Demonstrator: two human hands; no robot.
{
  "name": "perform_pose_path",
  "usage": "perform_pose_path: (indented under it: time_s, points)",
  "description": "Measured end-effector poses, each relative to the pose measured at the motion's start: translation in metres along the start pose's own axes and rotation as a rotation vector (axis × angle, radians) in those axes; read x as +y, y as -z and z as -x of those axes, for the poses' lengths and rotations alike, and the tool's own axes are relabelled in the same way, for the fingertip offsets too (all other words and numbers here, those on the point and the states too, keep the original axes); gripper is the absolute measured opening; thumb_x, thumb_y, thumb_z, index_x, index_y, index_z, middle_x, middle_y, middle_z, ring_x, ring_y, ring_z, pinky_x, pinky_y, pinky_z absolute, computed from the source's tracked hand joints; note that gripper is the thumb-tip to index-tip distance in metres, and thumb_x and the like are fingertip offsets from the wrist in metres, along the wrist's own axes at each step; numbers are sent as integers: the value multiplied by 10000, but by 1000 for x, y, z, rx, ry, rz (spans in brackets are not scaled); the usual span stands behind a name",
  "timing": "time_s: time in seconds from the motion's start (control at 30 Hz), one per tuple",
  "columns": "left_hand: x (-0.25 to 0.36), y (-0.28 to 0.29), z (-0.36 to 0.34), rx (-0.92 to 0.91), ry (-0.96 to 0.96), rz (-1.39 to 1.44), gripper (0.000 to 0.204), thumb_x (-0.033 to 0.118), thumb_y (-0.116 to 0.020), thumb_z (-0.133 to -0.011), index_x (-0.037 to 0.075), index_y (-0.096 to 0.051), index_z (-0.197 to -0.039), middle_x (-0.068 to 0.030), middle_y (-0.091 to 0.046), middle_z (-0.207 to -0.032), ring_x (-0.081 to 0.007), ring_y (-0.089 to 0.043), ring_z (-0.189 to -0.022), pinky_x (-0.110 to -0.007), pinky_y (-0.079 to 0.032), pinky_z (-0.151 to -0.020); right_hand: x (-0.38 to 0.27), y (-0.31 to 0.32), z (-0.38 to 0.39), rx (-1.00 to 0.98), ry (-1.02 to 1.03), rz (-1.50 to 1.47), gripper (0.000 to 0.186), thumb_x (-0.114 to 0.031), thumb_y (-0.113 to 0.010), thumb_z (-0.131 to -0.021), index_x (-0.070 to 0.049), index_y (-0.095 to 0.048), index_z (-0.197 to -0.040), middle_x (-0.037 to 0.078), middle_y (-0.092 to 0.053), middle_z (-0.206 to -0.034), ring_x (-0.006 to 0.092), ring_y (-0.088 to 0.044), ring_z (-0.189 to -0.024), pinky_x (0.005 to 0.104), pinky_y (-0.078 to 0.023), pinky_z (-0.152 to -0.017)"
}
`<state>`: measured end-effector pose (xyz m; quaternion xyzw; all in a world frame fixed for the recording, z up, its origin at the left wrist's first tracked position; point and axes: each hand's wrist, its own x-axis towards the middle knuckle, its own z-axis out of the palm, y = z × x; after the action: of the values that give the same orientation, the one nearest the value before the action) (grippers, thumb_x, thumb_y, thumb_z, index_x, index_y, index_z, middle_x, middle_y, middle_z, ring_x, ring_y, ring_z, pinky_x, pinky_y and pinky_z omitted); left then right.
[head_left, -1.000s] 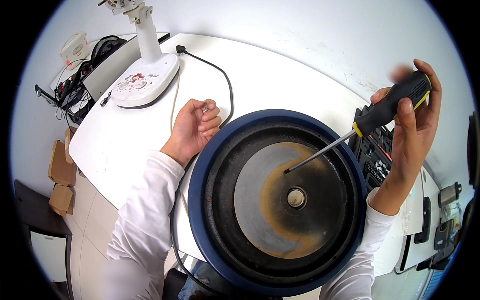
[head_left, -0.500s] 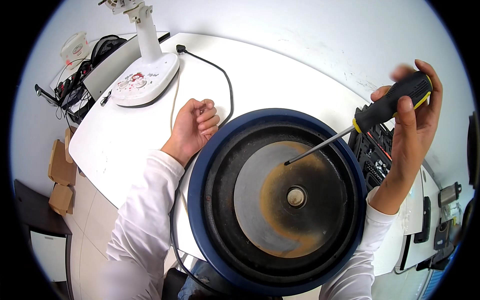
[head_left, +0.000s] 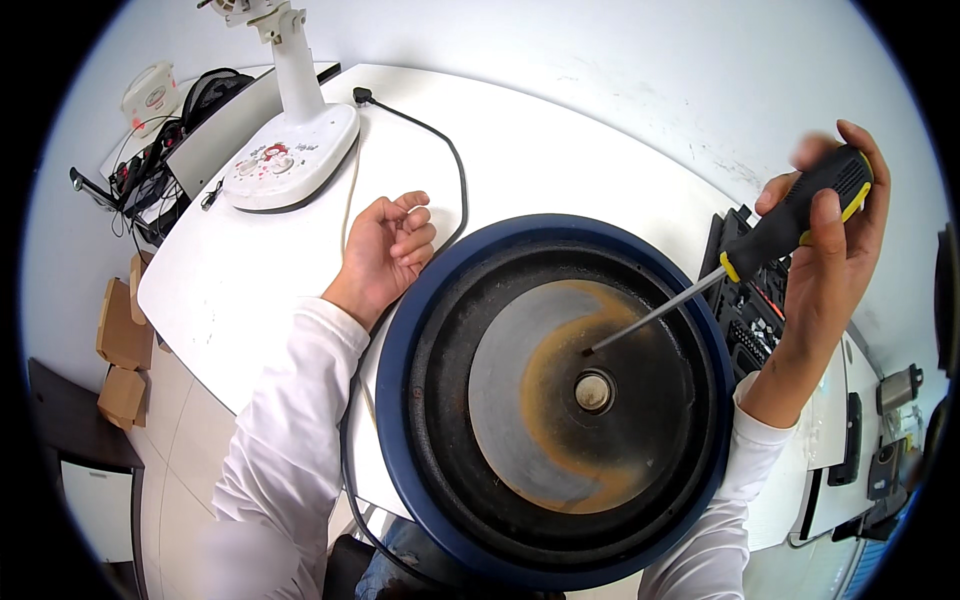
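Observation:
A black-and-yellow screwdriver point(head_left: 800, 215) is held by its handle in my right hand point(head_left: 835, 240), its fingers closed round the grip. Its steel shaft slants down to the left, and the tip lies over the brown-stained metal plate point(head_left: 500, 400), just above the round centre button point(head_left: 592, 392). Whether the tip touches the plate I cannot tell. The plate sits inside a round, blue-rimmed body point(head_left: 395, 400) that looks like an electric cooker without its pot. Beyond its upper left rim, my left hand point(head_left: 385, 245) is empty, its fingers loosely curled and apart.
A white fan stand point(head_left: 290, 150) rises at the back left of the white table point(head_left: 250, 310). A black plug cable point(head_left: 455, 160) runs to the cooker's side. Behind my right hand lies an open black tool case point(head_left: 750, 320). Cardboard boxes point(head_left: 122, 350) stand on the floor at left.
The screwdriver and my right hand have shifted slightly right, its tip coming down closer to the centre button. My left fingers have loosened, the index finger straightening a little.

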<state>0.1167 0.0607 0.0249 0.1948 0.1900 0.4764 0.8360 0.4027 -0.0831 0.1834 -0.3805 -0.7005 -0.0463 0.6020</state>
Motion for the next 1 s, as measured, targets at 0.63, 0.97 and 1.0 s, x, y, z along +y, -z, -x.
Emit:
perform_pose_path:
  time_s: [0.63,0.97,1.0]
  points:
    - [0,6,-2,-94,8,20,141,58,-355,-850,21,-490,-861,32,-260,-487,-72,-264,-439,-212,-262,-384,2,4,-1,-40,41,-103,501,-231,-648,-825,-44,-484,-1260,122,-591,-941,204,-661,-625,290,-565,-593]
    - [0,7,-3,-113,10,-3,134,57,-360,-853,21,-489,-862,36,-265,-488,-68,-271,-437,-208,-264,-380,-3,7,0,-83,26,-27,549,-287,-623,-848,-34,-423,-1293,117,-505,-994,177,-623,-630,224,-532,-575]
    - [0,7,-3,-98,14,-6,142,64,-364,-850,25,-501,-857,37,-265,-486,-71,-267,-437,-211,-261,-389,-5,8,0,-106,35,-22,553,-299,-624,-851,-43,-421,-1297,116,-502,-1000,178,-625,-631,227,-535,-577]
